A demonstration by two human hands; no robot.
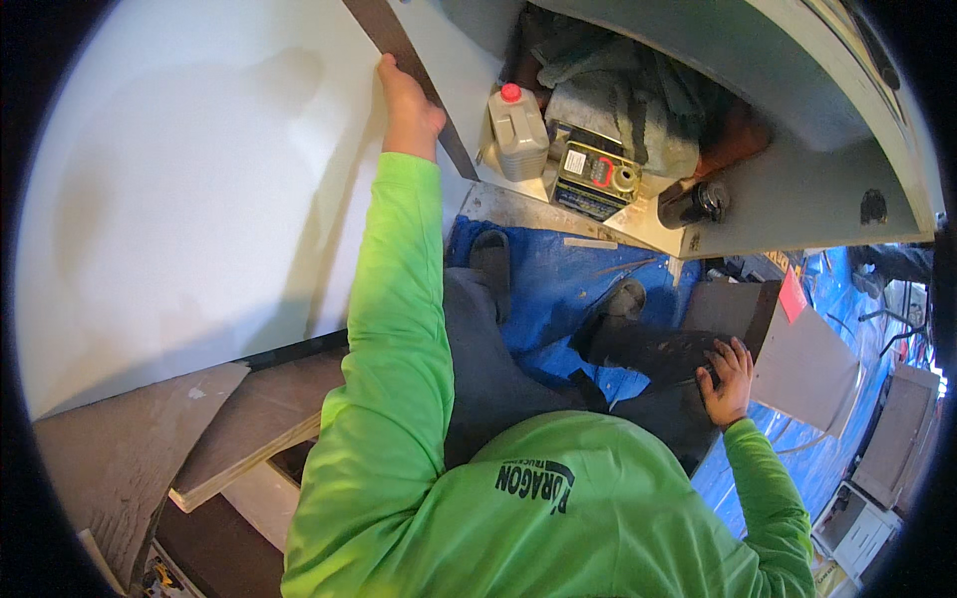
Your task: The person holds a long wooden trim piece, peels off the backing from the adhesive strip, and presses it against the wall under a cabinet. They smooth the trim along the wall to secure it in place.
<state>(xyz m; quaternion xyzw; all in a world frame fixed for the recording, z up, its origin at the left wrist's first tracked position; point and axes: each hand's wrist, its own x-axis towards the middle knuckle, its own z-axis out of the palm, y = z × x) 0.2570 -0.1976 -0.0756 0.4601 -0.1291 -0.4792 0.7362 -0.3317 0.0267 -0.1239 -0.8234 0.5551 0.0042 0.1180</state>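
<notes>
My left hand (411,112) is at the brown edge (454,140) of a large white panel (189,189), closed on it as far as I can make out; its fingers show only in part. Fingers spread, my right hand (730,382) rests on my right knee in dark trousers and holds nothing. In front of me is an open compartment (837,199). On its floor, right of the panel edge, stand a grey jug with a red cap (519,135), a rectangular metal can (596,179) with a red handle, and a dark cylindrical container (693,203) lying tilted.
Dark cloth (598,60) is bunched behind the cans. Blue sheeting (558,269) covers the floor under my feet. Brown boards (249,419) lie at my left. To the right are a board with a pink tag (793,295) and a white crate (855,528).
</notes>
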